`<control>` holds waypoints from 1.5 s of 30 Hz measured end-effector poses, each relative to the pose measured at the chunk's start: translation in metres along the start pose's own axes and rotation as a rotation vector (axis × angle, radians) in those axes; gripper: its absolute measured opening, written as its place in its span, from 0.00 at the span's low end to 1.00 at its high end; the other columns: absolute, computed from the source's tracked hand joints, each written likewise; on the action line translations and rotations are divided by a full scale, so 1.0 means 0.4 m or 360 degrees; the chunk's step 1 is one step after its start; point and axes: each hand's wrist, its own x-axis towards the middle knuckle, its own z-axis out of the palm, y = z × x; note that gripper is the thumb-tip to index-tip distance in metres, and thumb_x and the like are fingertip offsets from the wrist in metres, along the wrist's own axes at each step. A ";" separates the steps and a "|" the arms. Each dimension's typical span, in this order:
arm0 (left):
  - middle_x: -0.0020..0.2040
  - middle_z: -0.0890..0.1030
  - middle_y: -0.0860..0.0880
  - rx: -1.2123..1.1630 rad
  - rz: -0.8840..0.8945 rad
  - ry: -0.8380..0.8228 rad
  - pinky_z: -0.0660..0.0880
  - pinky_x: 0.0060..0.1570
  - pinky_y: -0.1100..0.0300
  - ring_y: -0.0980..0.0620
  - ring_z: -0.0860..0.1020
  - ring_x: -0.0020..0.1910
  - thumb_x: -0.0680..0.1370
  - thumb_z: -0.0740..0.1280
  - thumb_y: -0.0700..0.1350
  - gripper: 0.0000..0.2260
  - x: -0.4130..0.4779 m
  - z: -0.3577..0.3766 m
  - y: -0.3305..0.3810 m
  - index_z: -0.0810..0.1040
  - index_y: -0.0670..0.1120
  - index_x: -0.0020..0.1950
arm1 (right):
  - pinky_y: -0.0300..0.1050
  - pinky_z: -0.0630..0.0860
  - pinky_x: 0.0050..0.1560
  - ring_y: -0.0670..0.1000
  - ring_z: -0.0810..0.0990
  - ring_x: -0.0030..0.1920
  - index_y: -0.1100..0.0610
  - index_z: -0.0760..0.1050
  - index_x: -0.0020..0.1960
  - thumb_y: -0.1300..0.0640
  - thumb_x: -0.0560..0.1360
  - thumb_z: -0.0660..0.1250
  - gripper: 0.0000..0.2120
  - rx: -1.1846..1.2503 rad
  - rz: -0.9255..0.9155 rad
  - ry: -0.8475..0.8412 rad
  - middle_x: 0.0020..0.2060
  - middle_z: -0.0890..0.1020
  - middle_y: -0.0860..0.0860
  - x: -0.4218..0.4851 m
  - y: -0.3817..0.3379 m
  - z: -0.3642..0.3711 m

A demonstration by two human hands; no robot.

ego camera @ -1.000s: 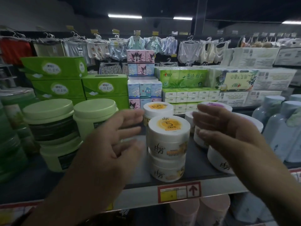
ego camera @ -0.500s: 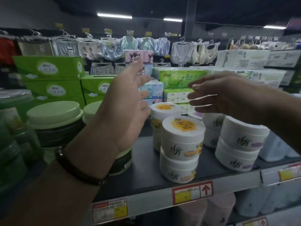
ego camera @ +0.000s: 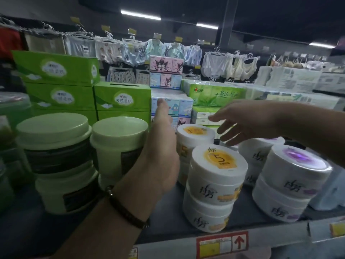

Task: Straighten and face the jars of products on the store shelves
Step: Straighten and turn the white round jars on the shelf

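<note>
A store shelf [ego camera: 168,245] seen from head height, crowded with round tubs. Two stacks of pale green jars [ego camera: 54,139] stand at the left. At centre are white jars with orange lids: a front stack [ego camera: 218,171] of two near the shelf edge, its printed logo facing outward, and a rear stack [ego camera: 194,135] just behind it. White jars with purple lids [ego camera: 295,174] stand at the right. Green tissue boxes [ego camera: 56,68] and hanging clothes fill the background.

A second ago both hands were level with the front stack, one on each side of it, palms turned inward. Now they have left that stack and gone deeper. The left hand [ego camera: 160,157], a dark beaded bracelet [ego camera: 127,208] at its wrist, is pushed edge-on into the gap between the nearer green jar and the orange-lidded stacks. Its one visible digit is straight and it holds nothing that can be seen; the other fingers are hidden behind the palm. Whether it touches the green jar cannot be told. The right hand [ego camera: 248,124] hovers above the rear jars, its fingers straight, spread and empty.

The front stack stands free, apart from both hands, and looks faced already, though the top jar sits a little off the one beneath. The reach past it suggests the rear stack is next — likely to be drawn forward or turned.
</note>
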 end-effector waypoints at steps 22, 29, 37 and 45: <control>0.73 0.74 0.35 -0.0441 -0.0326 0.0280 0.81 0.56 0.47 0.39 0.83 0.60 0.80 0.58 0.72 0.38 0.034 0.005 -0.059 0.60 0.51 0.83 | 0.50 0.84 0.37 0.62 0.87 0.40 0.61 0.74 0.71 0.25 0.80 0.53 0.43 0.0371 0.0260 -0.0407 0.51 0.84 0.70 0.115 0.043 0.036; 0.73 0.74 0.36 -0.0548 -0.0235 0.0333 0.79 0.45 0.52 0.45 0.83 0.52 0.81 0.60 0.68 0.36 0.058 0.018 -0.062 0.62 0.48 0.82 | 0.50 0.84 0.38 0.62 0.84 0.39 0.64 0.72 0.71 0.22 0.78 0.51 0.47 0.0360 0.0214 -0.0392 0.49 0.79 0.70 0.150 0.027 0.032; 0.66 0.82 0.42 -0.0437 -0.0209 0.0231 0.79 0.63 0.45 0.43 0.84 0.59 0.81 0.61 0.67 0.33 0.094 -0.003 -0.088 0.69 0.47 0.79 | 0.50 0.84 0.35 0.63 0.86 0.36 0.63 0.72 0.67 0.24 0.79 0.52 0.43 0.0374 0.0173 -0.0392 0.42 0.83 0.69 0.184 0.015 0.040; 0.40 0.88 0.48 -0.0330 -0.0091 0.0164 0.79 0.51 0.52 0.51 0.88 0.40 0.84 0.55 0.64 0.28 0.103 0.001 -0.105 0.85 0.47 0.40 | 0.61 0.85 0.54 0.68 0.87 0.46 0.64 0.68 0.73 0.24 0.79 0.53 0.45 0.0409 0.0273 -0.0410 0.52 0.83 0.74 0.204 0.026 0.036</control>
